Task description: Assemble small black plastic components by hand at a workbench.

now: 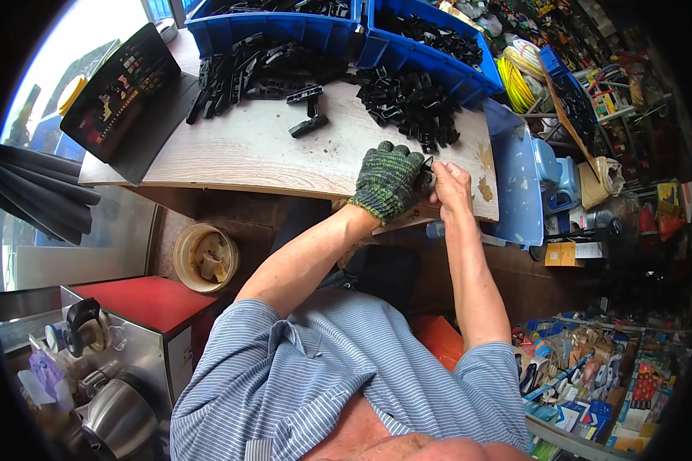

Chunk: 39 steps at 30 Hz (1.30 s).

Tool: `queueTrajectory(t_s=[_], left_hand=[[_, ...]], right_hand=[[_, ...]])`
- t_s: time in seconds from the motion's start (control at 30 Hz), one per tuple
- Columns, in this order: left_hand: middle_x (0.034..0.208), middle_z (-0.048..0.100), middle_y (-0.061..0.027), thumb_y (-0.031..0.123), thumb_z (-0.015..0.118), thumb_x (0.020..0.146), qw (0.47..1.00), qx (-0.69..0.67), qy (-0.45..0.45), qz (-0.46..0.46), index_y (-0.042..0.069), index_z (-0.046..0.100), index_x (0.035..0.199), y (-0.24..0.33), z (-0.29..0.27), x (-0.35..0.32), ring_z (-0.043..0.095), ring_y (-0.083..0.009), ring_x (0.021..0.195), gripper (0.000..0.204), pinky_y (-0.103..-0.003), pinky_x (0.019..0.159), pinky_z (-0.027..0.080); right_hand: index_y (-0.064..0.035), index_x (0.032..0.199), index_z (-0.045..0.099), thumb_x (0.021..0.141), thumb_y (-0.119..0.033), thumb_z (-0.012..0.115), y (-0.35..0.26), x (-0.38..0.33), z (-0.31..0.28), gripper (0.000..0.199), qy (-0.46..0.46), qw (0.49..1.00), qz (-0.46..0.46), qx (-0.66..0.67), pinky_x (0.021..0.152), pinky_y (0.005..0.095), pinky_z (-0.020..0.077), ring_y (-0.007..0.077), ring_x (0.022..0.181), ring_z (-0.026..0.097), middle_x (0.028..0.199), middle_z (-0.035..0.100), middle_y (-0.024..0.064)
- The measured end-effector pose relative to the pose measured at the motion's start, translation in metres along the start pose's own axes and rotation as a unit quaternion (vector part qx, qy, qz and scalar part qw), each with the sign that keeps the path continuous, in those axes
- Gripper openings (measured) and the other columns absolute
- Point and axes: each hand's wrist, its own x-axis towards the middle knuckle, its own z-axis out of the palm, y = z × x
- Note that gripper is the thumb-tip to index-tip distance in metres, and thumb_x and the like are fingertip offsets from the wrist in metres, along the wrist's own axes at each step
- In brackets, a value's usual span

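L hand: in green-and-black knit glove, back up, over table's near edge; fingers curled, tips hidden, so can't tell how tight the grip is or what it has.
R hand: bare, just beside L hand; thumb + fingers closed in a pinch, prob. on small black part, as the hands cover most of it.
Small black part: btwn the 2 hands, nr table's front edge; only a bit shows.
Table: pale wood-look top, stained at R end.
Loose pcs: two, black, mid-table, nr L pile.
L pile: long black pcs, heaped in front of L bin.
R pile: shorter black pcs, beyond the hands, by R bin.
Bins: both blue, w/ black pcs inside, at far side.
Screen: dark, in folding case, table's L end.
Floor: whitish bucket w/ scraps in it, to person's L.
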Motion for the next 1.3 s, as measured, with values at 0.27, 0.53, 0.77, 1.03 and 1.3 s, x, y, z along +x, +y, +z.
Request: queueTrajectory(t_s=[0.27,0.53,0.77,1.03,1.3], left_hand=[[0.087,0.066,-0.0113,0.028,0.071,0.078,1.000,0.000,0.002,-0.006,0.013,0.069,0.092,-0.006,0.001,-0.003,0.062,-0.0337,0.088,0.021,-0.047,0.076,0.049],[0.082,0.066,-0.0104,0.024,0.073,0.076,1.000,-0.016,0.004,0.007,0.012,0.068,0.087,-0.013,-0.024,-0.021,0.063,-0.0322,0.083,0.017,-0.046,0.074,0.050],[0.117,0.063,-0.0130,0.037,0.068,0.086,0.967,0.172,0.173,-0.077,0.010,0.062,0.121,-0.080,-0.085,-0.026,0.056,-0.0370,0.110,0.045,-0.051,0.092,0.045],[0.090,0.069,-0.0147,0.023,0.067,0.090,0.983,0.152,0.067,-0.077,0.007,0.069,0.097,-0.090,-0.093,-0.028,0.065,-0.0372,0.084,0.018,-0.047,0.073,0.052],[0.098,0.069,-0.0170,0.017,0.060,0.098,0.972,-0.231,-0.011,-0.038,0.003,0.067,0.110,-0.030,-0.042,-0.036,0.067,-0.0360,0.089,0.019,-0.040,0.075,0.053]], right_hand=[[-0.0060,0.082,0.063,0.096,-0.031,0.065,-0.002,-0.017,0.003,0.029,-0.069,0.990,-0.058,0.104,0.039,0.0254,0.0358,0.0081,0.040,0.039,0.055,0.047,-0.0035],[-0.0074,0.080,0.061,0.097,-0.041,0.063,-0.008,-0.031,0.027,0.037,-0.114,0.988,-0.071,0.081,0.038,0.0254,0.0327,0.0085,0.039,0.041,0.054,0.048,-0.0023],[-0.0084,0.078,0.051,0.100,-0.035,0.052,-0.010,-0.036,0.039,0.035,-0.079,0.982,-0.022,0.168,0.036,0.0336,0.0507,0.0106,0.037,0.038,0.047,0.035,-0.0009],[-0.0112,0.073,0.046,0.100,-0.036,0.045,-0.019,-0.041,0.046,0.037,-0.006,0.976,0.022,0.215,0.037,0.0371,0.0519,0.0115,0.038,0.036,0.049,0.028,-0.0025],[-0.0107,0.076,0.051,0.098,-0.035,0.047,-0.020,-0.048,0.050,0.033,0.051,0.967,0.015,0.249,0.043,0.0314,0.0445,0.0136,0.040,0.039,0.056,0.041,0.0002]])
